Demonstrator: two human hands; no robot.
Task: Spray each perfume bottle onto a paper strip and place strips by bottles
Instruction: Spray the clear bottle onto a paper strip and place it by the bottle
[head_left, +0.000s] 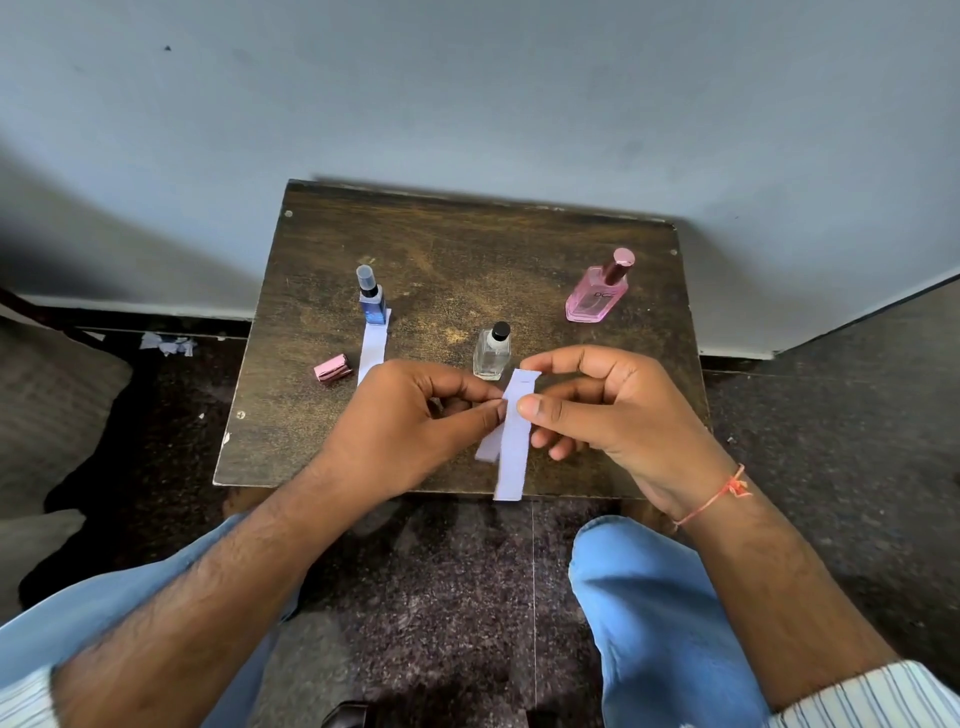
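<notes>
Between the left hand (410, 410) and right hand (587, 405), two paper strips (511, 441) are pinched and being separated, just before the clear bottle (492, 353). One strip must next be freed for spraying.

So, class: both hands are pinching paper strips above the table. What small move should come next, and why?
Probably peel one strip free. The left hand and right hand pinch two overlapping paper strips; only the blue bottle has a strip, and the clear bottle stands nearest.
</notes>
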